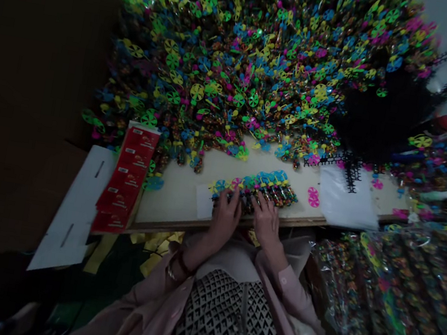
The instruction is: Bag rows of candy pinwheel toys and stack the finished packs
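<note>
A row of small candy-filled tubes with coloured fan tops (278, 185) lies side by side near the table's front edge, fans pointing away from me. My left hand (226, 214) rests on the left part of the row, fingers bent over a black strip there. My right hand (266, 220) touches the middle of the row, its fingers somewhat spread. Whether either hand pinches the strip is too dark to tell. A white sheet (203, 201) shows beside and partly under the row's left end. A loose pink fan (313, 197) lies to the right.
A big heap of fan-topped tubes (245, 62) covers the back. Red printed cards (126, 174) lie left, over a white board (70, 210). At the right are clear plastic bags (347, 197), a pile of black strips (382, 114) and bagged filled rows (400, 288).
</note>
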Demonstrator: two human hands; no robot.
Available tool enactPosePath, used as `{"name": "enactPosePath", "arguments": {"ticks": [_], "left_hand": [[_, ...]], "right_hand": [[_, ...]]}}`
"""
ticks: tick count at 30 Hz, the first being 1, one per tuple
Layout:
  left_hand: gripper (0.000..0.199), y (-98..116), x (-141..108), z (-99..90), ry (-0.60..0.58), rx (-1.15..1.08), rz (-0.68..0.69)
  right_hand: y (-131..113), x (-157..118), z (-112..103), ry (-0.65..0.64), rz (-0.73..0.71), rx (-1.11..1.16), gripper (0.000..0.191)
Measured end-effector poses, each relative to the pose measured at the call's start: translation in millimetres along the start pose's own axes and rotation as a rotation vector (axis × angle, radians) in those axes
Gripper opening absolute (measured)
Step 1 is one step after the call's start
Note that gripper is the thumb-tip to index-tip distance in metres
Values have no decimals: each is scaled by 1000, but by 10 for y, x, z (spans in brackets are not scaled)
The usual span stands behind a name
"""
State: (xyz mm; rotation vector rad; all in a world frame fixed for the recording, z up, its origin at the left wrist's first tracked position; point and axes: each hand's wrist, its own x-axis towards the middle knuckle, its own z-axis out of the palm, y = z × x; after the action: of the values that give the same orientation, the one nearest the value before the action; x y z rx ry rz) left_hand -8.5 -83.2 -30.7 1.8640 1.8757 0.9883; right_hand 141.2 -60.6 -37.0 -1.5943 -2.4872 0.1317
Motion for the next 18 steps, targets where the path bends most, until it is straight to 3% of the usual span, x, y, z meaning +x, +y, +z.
{"name": "enactPosePath", "arguments": {"ticks": [4,9,18], "left_hand": [[52,138,31,187,-45,83,26],[56,178,20,409,-93,122,43],[56,184,1,335,-237,75,178]], "right_hand": [[-7,-45,-61,-17,2,22,51],[45,-139,20,50,25,137,52],[59,-179,85,77,4,189,57]]}}
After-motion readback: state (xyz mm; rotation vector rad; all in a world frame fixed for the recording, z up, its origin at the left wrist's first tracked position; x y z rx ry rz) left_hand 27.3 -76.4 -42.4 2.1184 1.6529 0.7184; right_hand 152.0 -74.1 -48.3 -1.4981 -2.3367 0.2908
